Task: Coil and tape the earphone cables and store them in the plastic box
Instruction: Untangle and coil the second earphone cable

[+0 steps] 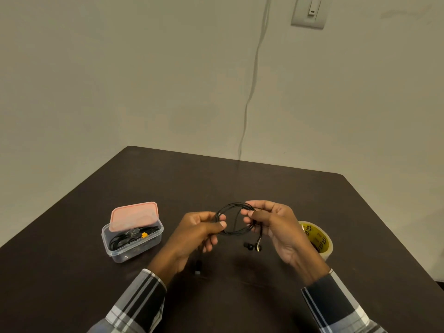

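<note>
Earphone cable (236,233) coiled between left hand (200,233) and right hand (276,227), both pinching it.

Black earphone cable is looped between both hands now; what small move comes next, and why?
Probably pass the black earphone cable coil fully to the left hand, freeing the right hand for the yellow-printed roll of clear tape beside it: the loop looks formed, with the earbuds dangling and untaped.

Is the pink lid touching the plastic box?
Touching. In the head view the pink lid stands tilted with its lower edge inside the plastic box, leaning on the back rim.
</note>
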A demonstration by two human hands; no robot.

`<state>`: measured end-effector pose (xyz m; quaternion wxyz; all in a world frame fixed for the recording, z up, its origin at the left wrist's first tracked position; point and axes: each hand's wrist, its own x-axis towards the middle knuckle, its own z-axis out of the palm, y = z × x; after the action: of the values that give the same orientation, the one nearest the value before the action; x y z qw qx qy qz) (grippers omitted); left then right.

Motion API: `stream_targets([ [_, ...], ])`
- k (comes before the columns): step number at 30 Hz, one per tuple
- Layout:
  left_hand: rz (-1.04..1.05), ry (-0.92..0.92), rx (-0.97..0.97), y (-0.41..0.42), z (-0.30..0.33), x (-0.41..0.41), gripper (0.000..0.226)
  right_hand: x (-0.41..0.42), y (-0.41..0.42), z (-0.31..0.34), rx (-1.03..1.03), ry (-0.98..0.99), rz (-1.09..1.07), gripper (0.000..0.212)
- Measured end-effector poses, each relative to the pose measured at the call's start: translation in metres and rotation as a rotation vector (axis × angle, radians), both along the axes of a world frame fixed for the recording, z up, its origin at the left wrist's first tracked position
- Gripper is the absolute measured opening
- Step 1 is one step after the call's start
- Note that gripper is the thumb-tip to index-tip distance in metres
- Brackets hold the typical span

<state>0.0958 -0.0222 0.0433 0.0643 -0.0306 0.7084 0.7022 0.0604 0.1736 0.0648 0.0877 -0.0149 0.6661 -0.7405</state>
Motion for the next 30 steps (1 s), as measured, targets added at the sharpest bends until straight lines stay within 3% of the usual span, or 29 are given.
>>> stream_targets([
  [4,-0.241,-0.077,0.036,-0.003,-0.004,0.0,0.029,0.001,0.001,0.003,-0.082,-0.011,0.063,0.022],
  [7,-0.329,-0.053,0.094,0.003,-0.004,0.0,0.021,0.001,0.003,0.005,-0.112,-0.011,0.098,0.023],
  [16,-0.246,-0.016,0.053,0.001,-0.006,-0.003,0.003,0.003,0.011,0.007,-0.068,-0.036,0.119,0.022],
  [20,-0.162,0.009,0.059,0.0,-0.004,-0.004,0.006,0.003,0.011,0.009,-0.057,-0.034,0.137,0.023],
  [25,-0.089,0.022,0.168,0.003,-0.002,-0.004,0.015,0.003,0.009,0.01,-0.047,-0.031,0.122,0.023],
  [30,-0.017,0.0,0.433,0.005,-0.003,-0.005,0.011,0.002,0.009,0.004,-0.031,-0.056,0.075,0.024],
])
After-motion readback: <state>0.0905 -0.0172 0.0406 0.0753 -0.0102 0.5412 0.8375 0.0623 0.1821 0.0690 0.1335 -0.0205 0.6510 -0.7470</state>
